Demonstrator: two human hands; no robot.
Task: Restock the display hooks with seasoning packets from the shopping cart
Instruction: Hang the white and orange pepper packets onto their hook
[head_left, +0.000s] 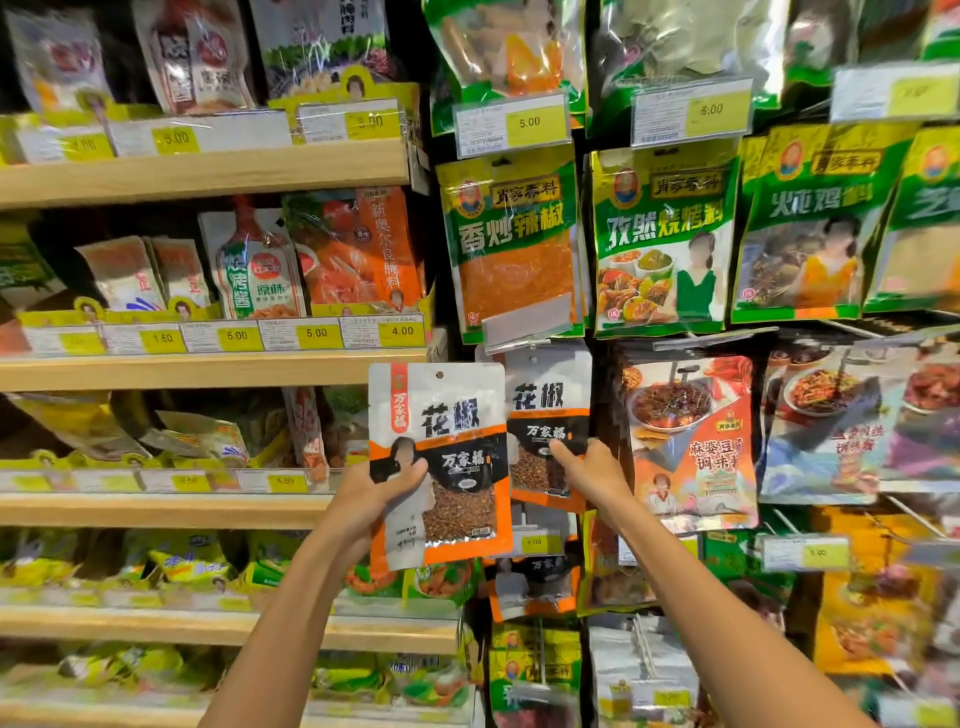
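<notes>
While the left grip (384, 493) clasps a loose peppercorn packet (441, 415), right grip (587, 467) pinched on the hanging packet (545, 395).

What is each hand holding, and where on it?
Left hand grips the loose peppercorn packet by its lower left edge; right hand pinches the hanging packet at its lower right.

Held packet (441, 462) reads 花椒, 万家福; shelf tag (402, 331) reads 4.00.

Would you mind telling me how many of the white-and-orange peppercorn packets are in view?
3: the held packet in the left hand, the hanging packet pinched by the right hand, the lower packet beneath it. Others may hang hidden behind.
</notes>
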